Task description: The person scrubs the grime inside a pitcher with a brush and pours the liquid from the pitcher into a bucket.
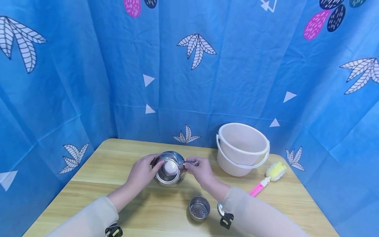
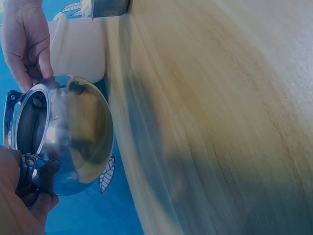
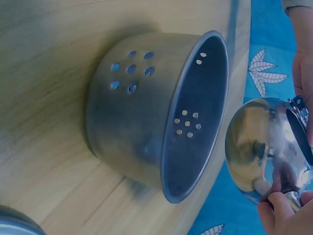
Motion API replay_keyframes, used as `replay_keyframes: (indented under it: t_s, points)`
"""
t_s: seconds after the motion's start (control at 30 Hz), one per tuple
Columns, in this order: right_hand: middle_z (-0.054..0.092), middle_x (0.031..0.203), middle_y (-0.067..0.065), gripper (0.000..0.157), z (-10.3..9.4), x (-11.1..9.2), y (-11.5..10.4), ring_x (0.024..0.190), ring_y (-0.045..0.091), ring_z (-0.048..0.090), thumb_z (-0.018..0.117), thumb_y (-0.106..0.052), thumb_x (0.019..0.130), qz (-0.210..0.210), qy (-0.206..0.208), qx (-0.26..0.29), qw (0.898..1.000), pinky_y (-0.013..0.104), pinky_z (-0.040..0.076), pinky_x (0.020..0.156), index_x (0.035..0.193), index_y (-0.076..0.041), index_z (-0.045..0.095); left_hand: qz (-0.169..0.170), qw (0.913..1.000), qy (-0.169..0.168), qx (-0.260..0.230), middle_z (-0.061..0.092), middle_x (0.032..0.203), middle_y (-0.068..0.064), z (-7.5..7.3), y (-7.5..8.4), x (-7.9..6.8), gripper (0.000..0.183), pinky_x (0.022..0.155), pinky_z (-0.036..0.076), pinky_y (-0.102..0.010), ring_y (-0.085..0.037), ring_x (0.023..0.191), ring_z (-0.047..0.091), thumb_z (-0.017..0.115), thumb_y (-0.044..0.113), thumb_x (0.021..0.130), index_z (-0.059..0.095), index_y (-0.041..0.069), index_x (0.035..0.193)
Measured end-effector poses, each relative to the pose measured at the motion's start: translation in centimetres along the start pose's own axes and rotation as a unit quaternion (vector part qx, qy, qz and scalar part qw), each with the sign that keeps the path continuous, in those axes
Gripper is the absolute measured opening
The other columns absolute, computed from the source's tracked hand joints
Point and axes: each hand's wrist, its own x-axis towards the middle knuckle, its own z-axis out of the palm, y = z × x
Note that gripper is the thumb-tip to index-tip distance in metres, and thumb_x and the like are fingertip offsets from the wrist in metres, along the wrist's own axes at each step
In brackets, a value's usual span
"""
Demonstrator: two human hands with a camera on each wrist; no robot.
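A shiny steel teapot [image 1: 170,168] is held up above the table, its round mouth turned toward the head camera. At its left side my left hand [image 1: 141,171] grips it, the thumb over the rim. My right hand [image 1: 202,170] pinches the short part sticking out on the other side. In the left wrist view the teapot [image 2: 85,129] shows its rounded body and a metal handle [image 2: 11,112] beside the mouth. Below the hands, a steel strainer basket [image 1: 199,208] with small holes stands upright on the table; it fills much of the right wrist view [image 3: 142,105].
A white bucket [image 1: 237,161] with its handle lowered stands at the back right. Beside it lies a brush with a yellow sponge head [image 1: 276,171] and pink handle [image 1: 257,189]. A round metal piece [image 1: 220,209] is partly hidden by my right sleeve. Blue curtains surround the wooden table [image 1: 97,171].
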Motion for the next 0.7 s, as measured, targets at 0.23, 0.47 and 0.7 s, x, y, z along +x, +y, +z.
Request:
replay_keyframes:
  t_s: [0.23,0.47,0.7]
  points:
    - [0.066,0.097,0.021,0.032,0.6,0.0,0.3,0.088,0.025,0.072,0.066,0.006,0.091,0.029,-0.008,0.018,0.999,0.035,0.06,0.086,0.12,0.018,0.059,-0.007,0.9999,-0.007,0.01,0.07,0.117,-0.017,-0.2,-0.5,-0.3,0.043,0.095,0.053,-0.054,-0.038,0.11,0.066,0.07,0.035,0.094,0.069,0.002,0.122]
    - [0.069,0.099,0.025,0.033,1.1,0.0,0.7,0.09,0.031,0.073,0.065,0.007,0.091,0.04,-0.014,0.024,0.999,0.038,0.06,0.086,0.121,0.019,0.058,-0.019,0.9997,-0.012,0.011,0.07,0.117,-0.019,-0.5,-0.7,-0.6,0.041,0.096,0.052,-0.055,-0.04,0.11,0.065,0.071,0.032,0.094,0.069,0.001,0.121]
    - [0.07,0.099,0.021,0.034,1.6,0.3,0.9,0.088,0.029,0.074,0.065,0.007,0.091,0.07,-0.017,0.018,0.997,0.035,0.061,0.083,0.123,0.017,0.059,-0.026,0.9992,-0.025,0.015,0.069,0.119,-0.019,-0.7,-1.2,-0.7,0.042,0.097,0.051,-0.056,-0.04,0.112,0.064,0.07,0.033,0.095,0.069,0.001,0.122]
